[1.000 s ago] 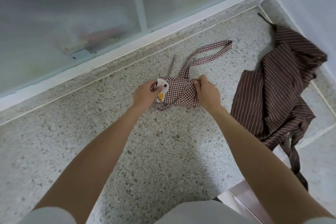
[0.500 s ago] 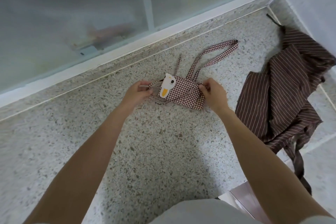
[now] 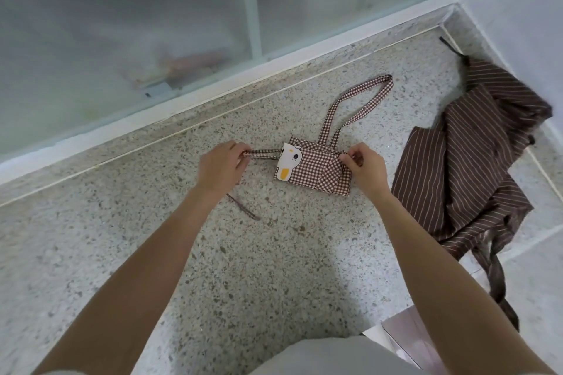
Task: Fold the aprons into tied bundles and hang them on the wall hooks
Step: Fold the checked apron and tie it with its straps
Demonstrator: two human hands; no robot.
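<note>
A brown-and-white checked apron [image 3: 320, 169] lies folded into a small packet on the speckled floor, a white cartoon patch on its left end. Its neck loop [image 3: 359, 100] stretches away toward the window. My left hand [image 3: 221, 166] pinches a thin checked tie string [image 3: 265, 153] drawn out to the left of the packet. My right hand [image 3: 364, 169] pinches the tie at the packet's right end. A loose end of string [image 3: 243, 207] trails on the floor below my left wrist.
A brown striped apron [image 3: 475, 167] lies crumpled on the floor at the right, near the wall corner, its ties trailing toward me. A frosted glass sliding door [image 3: 152, 24] with a white sill runs along the far side. A pinkish box corner [image 3: 408, 335] shows at bottom right.
Both hands moved apart from the packet's top, each drawing a tie string outward. The left hand pulled its string out to the left, and the packet now lies flatter.
</note>
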